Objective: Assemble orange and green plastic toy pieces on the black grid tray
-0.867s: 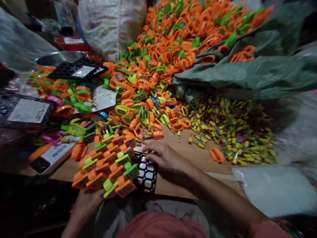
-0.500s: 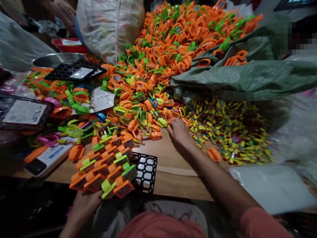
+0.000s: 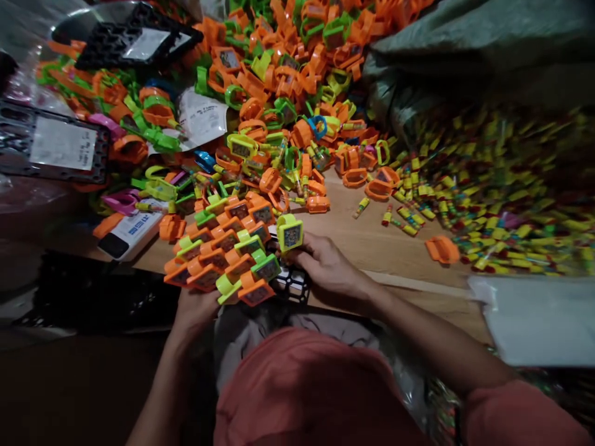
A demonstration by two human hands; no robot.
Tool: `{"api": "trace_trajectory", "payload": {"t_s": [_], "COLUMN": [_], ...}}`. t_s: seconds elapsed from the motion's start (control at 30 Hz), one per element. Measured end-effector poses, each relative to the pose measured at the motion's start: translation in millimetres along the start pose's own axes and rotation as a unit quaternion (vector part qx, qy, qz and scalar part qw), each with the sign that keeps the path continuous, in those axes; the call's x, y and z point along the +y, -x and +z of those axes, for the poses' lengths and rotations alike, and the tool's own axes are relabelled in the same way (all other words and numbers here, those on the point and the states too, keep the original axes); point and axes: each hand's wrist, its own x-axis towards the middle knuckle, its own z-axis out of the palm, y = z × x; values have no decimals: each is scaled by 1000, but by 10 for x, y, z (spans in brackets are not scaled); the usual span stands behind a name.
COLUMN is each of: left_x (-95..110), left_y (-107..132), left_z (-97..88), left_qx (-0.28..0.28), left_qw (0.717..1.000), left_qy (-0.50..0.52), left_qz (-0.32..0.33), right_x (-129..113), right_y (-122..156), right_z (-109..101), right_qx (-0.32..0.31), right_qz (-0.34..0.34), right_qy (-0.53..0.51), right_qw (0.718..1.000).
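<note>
My left hand (image 3: 198, 308) grips the near left side of a black grid tray (image 3: 297, 288), its fingers largely hidden under the load. Rows of orange and green plastic toy watches (image 3: 239, 266) stand in the tray, leaving bare cells at its right end. In my right hand (image 3: 328, 263) is a yellow-green toy watch (image 3: 291, 235), pinched upright by the tray's right side, its square picture face turned towards me. Whether this watch touches the tray I cannot tell. Beyond the tray lies a heap of loose toy watches (image 3: 279, 74).
Small yellow candy tubes (image 3: 502, 204) are piled at the right, near a green sack (image 3: 432, 56). One orange watch (image 3: 442, 249) lies on the wooden table (image 3: 353, 248). Black trays with labels (image 3: 62, 142) and a white box (image 3: 132, 232) sit left. Clear plastic bags (image 3: 534, 322) lie right.
My right hand has come back from the heap towards the tray, now with a yellow-green toy watch. My left hand still holds the loaded tray. The view has tilted down.
</note>
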Motion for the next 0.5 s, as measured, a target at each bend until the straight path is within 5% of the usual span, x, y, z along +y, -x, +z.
{"api": "trace_trajectory", "payload": {"t_s": [0.33,0.5], "left_x": [-270,-379], "left_y": [-19,-39], "left_z": [-70,-102], "left_qx": [3,6], "left_qw": [999,997], "left_qy": [-34,-55], "left_qz": [-3,44], "right_x": [185,134], "right_y": [-58,-135], "right_z": [26,42], "right_qx": [-40,-98], "right_qz": [-192,-162], "right_qy": [176,185], "right_qw": [965,964]}}
